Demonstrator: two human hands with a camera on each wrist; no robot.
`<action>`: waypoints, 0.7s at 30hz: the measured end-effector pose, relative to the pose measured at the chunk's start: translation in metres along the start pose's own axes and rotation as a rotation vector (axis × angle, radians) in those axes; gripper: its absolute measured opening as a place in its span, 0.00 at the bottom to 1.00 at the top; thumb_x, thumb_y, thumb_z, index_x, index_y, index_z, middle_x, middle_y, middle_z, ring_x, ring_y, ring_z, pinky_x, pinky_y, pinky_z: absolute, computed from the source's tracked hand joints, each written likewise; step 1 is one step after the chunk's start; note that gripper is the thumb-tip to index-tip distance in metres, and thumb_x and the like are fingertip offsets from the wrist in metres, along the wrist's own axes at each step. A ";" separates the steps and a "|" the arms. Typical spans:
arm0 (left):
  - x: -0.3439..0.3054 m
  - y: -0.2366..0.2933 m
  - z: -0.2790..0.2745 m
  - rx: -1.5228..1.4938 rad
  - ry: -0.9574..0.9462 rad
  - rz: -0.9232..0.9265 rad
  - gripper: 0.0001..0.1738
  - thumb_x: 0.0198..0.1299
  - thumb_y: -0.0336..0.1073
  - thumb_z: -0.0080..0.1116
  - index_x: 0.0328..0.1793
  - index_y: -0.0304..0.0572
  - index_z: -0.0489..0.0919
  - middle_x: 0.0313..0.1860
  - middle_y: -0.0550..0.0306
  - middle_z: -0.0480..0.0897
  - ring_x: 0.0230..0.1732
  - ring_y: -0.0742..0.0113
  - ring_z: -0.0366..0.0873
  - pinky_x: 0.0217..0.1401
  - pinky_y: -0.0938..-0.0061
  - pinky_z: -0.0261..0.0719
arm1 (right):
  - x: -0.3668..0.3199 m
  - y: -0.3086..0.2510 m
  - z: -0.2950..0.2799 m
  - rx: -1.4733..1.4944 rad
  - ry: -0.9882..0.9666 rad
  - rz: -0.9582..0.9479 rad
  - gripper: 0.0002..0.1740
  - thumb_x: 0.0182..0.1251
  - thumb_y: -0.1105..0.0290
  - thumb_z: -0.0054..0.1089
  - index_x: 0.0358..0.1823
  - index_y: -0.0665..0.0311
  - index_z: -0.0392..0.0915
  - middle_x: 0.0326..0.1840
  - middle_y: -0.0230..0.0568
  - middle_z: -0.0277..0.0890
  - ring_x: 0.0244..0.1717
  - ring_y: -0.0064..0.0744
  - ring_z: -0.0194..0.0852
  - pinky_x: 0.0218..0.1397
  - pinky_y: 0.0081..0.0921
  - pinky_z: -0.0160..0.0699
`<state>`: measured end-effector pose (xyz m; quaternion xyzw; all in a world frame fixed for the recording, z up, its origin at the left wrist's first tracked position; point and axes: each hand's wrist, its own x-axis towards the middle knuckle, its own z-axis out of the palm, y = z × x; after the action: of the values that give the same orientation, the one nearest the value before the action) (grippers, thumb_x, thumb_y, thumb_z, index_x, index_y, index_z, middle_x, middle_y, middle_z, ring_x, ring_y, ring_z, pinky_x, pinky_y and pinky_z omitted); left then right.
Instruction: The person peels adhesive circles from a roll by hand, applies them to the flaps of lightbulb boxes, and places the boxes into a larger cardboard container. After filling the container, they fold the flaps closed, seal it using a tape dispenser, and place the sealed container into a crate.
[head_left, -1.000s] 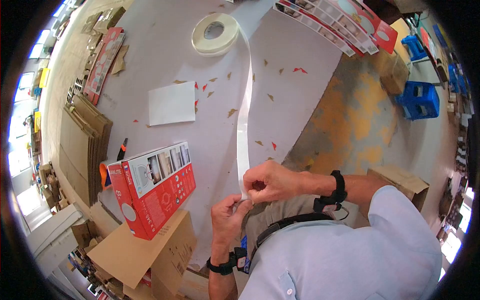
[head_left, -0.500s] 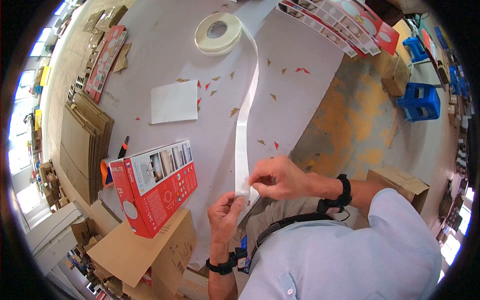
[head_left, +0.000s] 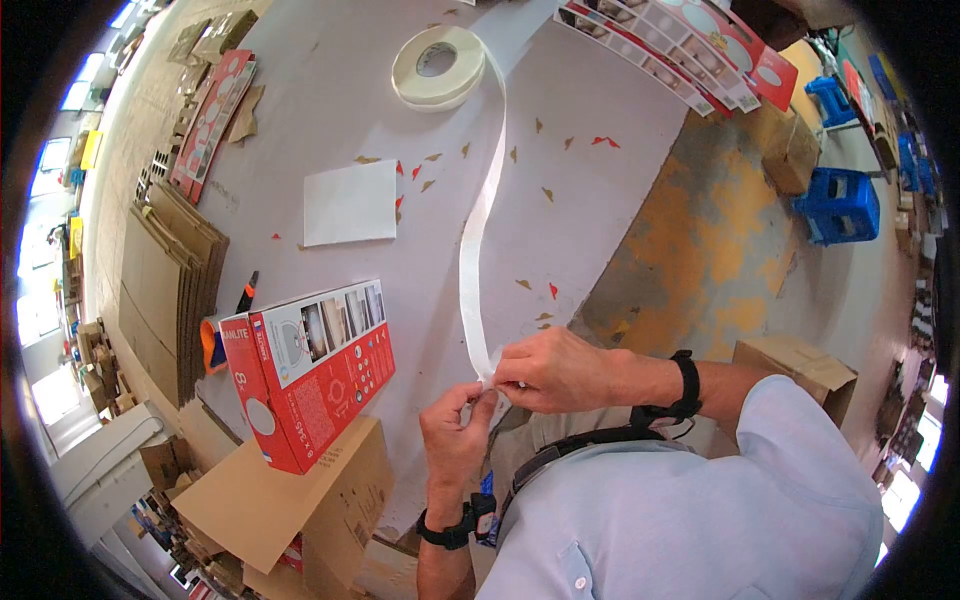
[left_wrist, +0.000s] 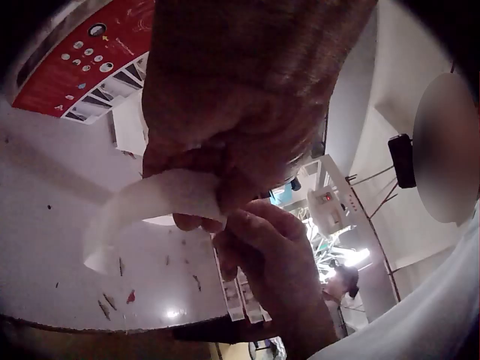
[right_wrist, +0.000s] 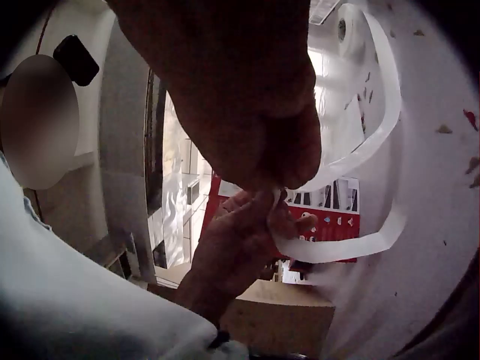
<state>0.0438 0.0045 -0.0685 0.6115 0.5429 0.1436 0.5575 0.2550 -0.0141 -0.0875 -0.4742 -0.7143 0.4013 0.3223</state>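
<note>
Both hands are close together at the table edge nearest the person. Left hand (head_left: 455, 435): fingers curled, thumb and fingers pinching the free end of the white tape strip (head_left: 470, 270). Right hand (head_left: 555, 372): fingers curled in, fingertips gripping the same end, just beside the left fingertips. The exact contact between the two hands is hidden.

The strip curves away over the work table (head_left: 560, 90) to the tape roll (head_left: 408, 82), which lies flat towards the far side. Left of the strip, a red printed box (head_left: 330, 390) stands near an open carton (head_left: 255, 500); whether they touch cannot be determined. Just beyond the box is a dark tool with an orange part (head_left: 247, 292).

Farther out, a white sheet (head_left: 350, 203) lies among small red and brown scraps. Flattened cartons (head_left: 165, 290) are at the left; printed sheets (head_left: 665, 50) lie overlapped at the far right.
</note>
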 end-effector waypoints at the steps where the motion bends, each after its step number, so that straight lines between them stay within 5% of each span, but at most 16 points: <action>1: 0.000 -0.001 0.001 0.055 0.002 0.045 0.07 0.61 0.27 0.68 0.44 0.31 0.84 0.32 0.54 0.86 0.34 0.72 0.81 0.39 0.76 0.78 | 0.001 -0.001 -0.002 0.008 -0.027 0.021 0.05 0.58 0.74 0.67 0.36 0.65 0.83 0.29 0.41 0.80 0.25 0.41 0.80 0.28 0.32 0.79; 11: -0.004 0.004 -0.006 0.055 -0.106 0.187 0.06 0.59 0.23 0.66 0.41 0.32 0.81 0.32 0.50 0.81 0.32 0.65 0.80 0.41 0.71 0.79 | 0.009 0.000 -0.016 0.608 -0.178 0.219 0.03 0.56 0.75 0.63 0.28 0.68 0.81 0.17 0.38 0.74 0.19 0.21 0.67 0.25 0.27 0.71; 21: -0.011 0.006 -0.004 -0.112 -0.108 0.081 0.07 0.63 0.22 0.61 0.46 0.33 0.83 0.35 0.58 0.83 0.35 0.73 0.78 0.44 0.77 0.77 | 0.003 0.000 -0.001 0.668 -0.077 0.319 0.03 0.56 0.75 0.61 0.28 0.68 0.79 0.19 0.27 0.72 0.24 0.14 0.66 0.26 0.21 0.68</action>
<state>0.0397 -0.0010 -0.0573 0.6076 0.4779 0.1628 0.6131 0.2551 -0.0108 -0.0870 -0.4327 -0.4727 0.6751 0.3655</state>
